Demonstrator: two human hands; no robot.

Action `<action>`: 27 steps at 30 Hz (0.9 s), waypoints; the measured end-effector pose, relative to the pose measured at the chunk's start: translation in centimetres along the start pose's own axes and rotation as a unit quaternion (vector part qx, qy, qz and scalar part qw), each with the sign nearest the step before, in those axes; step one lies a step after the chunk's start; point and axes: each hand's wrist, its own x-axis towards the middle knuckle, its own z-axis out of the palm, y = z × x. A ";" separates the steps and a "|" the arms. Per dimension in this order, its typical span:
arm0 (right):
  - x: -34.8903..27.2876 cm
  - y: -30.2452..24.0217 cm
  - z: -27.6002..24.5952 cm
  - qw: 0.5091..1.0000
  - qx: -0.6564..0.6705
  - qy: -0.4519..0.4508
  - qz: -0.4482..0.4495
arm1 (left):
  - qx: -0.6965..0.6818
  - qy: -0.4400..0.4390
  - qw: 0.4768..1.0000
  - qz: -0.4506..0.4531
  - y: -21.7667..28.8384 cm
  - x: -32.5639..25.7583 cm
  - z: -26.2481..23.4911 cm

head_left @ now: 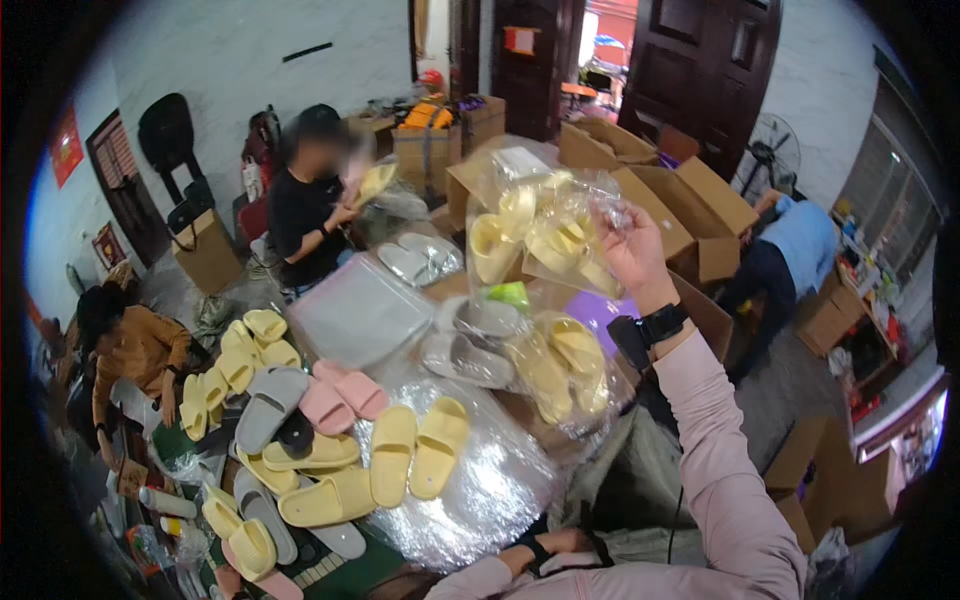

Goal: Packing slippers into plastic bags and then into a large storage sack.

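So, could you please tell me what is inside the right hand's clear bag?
Yellow slippers show through the clear bag; folds and glare cover parts, so their number is unclear.

1 view: head cam, L one of the side-by-side pair, wide fisheye. Looks down & fwd from head ht; upright, not mirrored. Worktop [365, 568] w/ slippers [392, 457] fills lower ctr-L, close up. Wearer's R sleeve [715, 440] nr lens, lower R. Upper part reaches across rm to dark doors [700, 75]. Straight edges bend twd rim; corners blk.
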 end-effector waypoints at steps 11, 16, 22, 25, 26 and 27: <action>-28.8 -4.8 9.5 0.981 0.146 0.057 0.112 | 0.077 0.078 0.951 -0.289 8.3 0.9 -3.1; -42.3 -4.9 5.1 0.945 0.199 0.258 0.014 | 0.127 0.233 0.932 -0.248 9.6 2.1 0.1; -54.9 -6.4 -2.2 0.928 0.188 0.320 -0.037 | 0.203 0.404 0.847 -0.279 9.5 2.6 3.3; -56.8 -7.0 -3.1 0.906 0.158 0.390 -0.033 | 0.231 0.025 0.869 -0.436 10.9 2.5 2.5; -57.1 -7.1 -3.2 0.895 0.147 0.420 -0.031 | 0.226 0.009 0.867 -0.444 10.9 2.6 2.6; -57.5 -7.0 -4.5 0.908 0.175 0.379 -0.020 | 0.230 0.008 0.867 -0.441 11.2 3.0 2.4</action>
